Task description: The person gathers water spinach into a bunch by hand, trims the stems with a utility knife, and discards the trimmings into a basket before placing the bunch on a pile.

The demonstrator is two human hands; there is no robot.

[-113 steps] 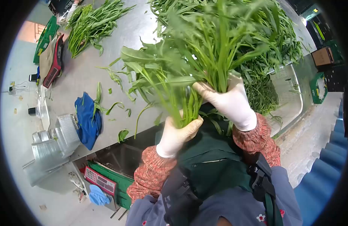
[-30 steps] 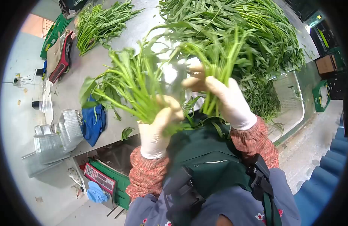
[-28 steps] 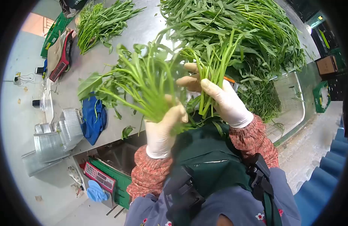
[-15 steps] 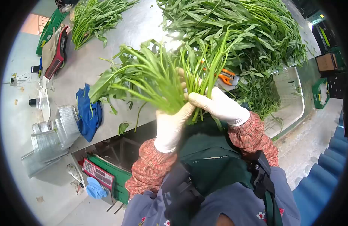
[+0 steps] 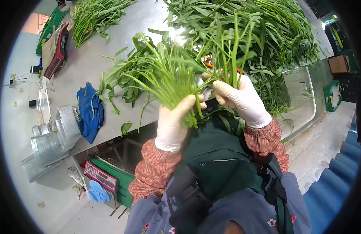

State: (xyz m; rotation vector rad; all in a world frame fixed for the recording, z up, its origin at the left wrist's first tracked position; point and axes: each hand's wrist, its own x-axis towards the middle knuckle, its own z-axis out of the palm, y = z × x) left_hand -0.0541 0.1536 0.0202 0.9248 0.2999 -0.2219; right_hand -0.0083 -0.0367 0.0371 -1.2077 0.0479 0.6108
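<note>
In white gloves, both my hands hold leafy green stalks, which look like water spinach, above the table's front edge. My left hand (image 5: 172,123) is closed around a thick bunch of water spinach (image 5: 165,84), slightly blurred, with its cut ends sticking out below the fingers. Just to its right, my right hand (image 5: 247,101) pinches a few upright water spinach stalks (image 5: 235,50) between thumb and fingers. Behind the right hand shows part of an orange tool (image 5: 207,62), mostly hidden by stalks. A large pile of water spinach (image 5: 258,31) lies beyond.
A white crate (image 5: 303,97) with greens stands at the right. At the left are a blue cloth (image 5: 88,117), stacked clear plastic trays (image 5: 65,128) and a red scale (image 5: 57,52). Another scale (image 5: 100,177) sits lower. A smaller bunch (image 5: 96,19) lies at the back left.
My hands have moved apart, the right one rightward and up with its stalks, the left slightly left and down. The orange tool is now more covered.
</note>
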